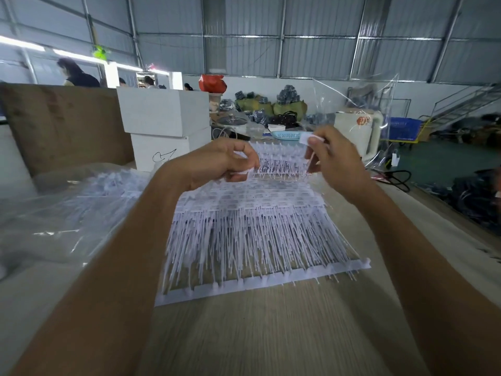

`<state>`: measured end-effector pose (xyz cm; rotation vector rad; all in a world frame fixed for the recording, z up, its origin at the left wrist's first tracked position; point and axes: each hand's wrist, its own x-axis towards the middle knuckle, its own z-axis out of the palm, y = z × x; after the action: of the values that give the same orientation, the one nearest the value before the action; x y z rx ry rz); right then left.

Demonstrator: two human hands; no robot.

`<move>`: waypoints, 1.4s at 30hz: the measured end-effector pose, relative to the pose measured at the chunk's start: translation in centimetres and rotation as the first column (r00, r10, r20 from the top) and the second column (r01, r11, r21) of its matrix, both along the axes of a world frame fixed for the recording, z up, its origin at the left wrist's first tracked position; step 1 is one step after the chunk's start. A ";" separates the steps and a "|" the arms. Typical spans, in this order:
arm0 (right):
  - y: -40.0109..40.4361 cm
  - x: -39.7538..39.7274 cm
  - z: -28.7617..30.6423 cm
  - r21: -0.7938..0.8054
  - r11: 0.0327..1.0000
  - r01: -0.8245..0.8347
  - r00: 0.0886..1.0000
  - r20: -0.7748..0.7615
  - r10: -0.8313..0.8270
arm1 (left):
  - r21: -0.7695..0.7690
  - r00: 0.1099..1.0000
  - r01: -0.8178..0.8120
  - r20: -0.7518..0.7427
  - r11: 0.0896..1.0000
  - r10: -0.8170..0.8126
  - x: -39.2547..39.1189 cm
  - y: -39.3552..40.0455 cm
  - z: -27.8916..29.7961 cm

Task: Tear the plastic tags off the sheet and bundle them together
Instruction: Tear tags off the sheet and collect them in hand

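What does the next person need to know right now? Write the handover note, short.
Left hand: pinches the near corner of a lifted row of tags.
Right hand: pinches a torn-off tag, raised above that row.
The sheet of tags lies flat on the table; a clear bag lies to its left.
Done: tearing has begun at the far end.
Left: most rows still attached; no finished bundle in view.

Two white boxes [165, 123] are stacked on the wooden table [271, 335], next to a brown cardboard sheet [62, 123]. A crinkly clear plastic bag [54, 213] lies on the left. Farther back stand a white kettle [357, 137], a red bag [211, 83], and what may be a blue basket [287, 135].
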<state>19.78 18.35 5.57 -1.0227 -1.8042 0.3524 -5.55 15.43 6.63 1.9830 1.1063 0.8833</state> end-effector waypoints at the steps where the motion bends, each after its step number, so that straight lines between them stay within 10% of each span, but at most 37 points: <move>1: 0.0 0.3 0.0 -0.068 0.996 -0.063 0.994 -0.096 0.056 | 0.032 0.999 -0.026 -0.025 0.999 0.026 0.3 0.0 0.1; 9: -0.7 -1.2 -0.6 -0.115 0.948 -0.296 0.932 -0.250 0.261 | 0.082 0.957 0.034 -0.290 0.996 -0.009 2.6 -0.6 0.8; 20: -1.1 -2.5 -1.4 -0.152 0.941 -0.304 0.935 -0.235 0.264 | 0.204 0.999 -0.018 -0.027 0.979 0.024 2.3 -0.4 1.0; 42: -1.0 -2.3 -1.8 -0.252 0.842 -0.477 0.878 -0.101 0.467 | 0.344 0.982 -0.143 -0.068 0.928 0.176 2.6 0.9 0.1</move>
<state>17.52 17.31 3.75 -0.7268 -2.0021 0.9387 -2.98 16.32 6.70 2.2585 1.2539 1.1359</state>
